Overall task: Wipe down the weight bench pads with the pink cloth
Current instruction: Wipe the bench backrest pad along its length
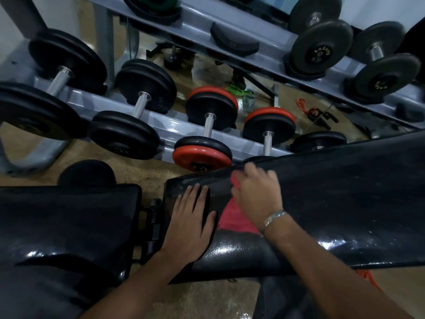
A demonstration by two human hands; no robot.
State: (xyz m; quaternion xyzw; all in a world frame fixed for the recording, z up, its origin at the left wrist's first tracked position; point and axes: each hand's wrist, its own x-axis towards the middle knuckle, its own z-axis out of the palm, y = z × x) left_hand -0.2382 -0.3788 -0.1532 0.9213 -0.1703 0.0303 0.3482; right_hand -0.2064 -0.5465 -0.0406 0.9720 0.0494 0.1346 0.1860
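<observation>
2 hands on long back pad. Right hand grip closed over pink cloth; left hand flat, empty, bracing near end. Pad's long axis, unwiped, runs up-right of cloth; right hand nearer.

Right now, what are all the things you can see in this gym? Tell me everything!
back pad: one, shiny black, right, under both hands
seat pad: one, black, lower left, apart from the back pad
pink cloth: one, on the back pad, under the right hand
black dumbbells: several, on the rack's lower shelf
red-and-black dumbbells: two, lower shelf, middle
grey dumbbells: two, upper shelf, right
rack: one, pale blue-grey, behind the bench
bracelet: one, silver, right wrist
left hand: flat on the back pad
right hand: blurred, pressing the cloth
</observation>
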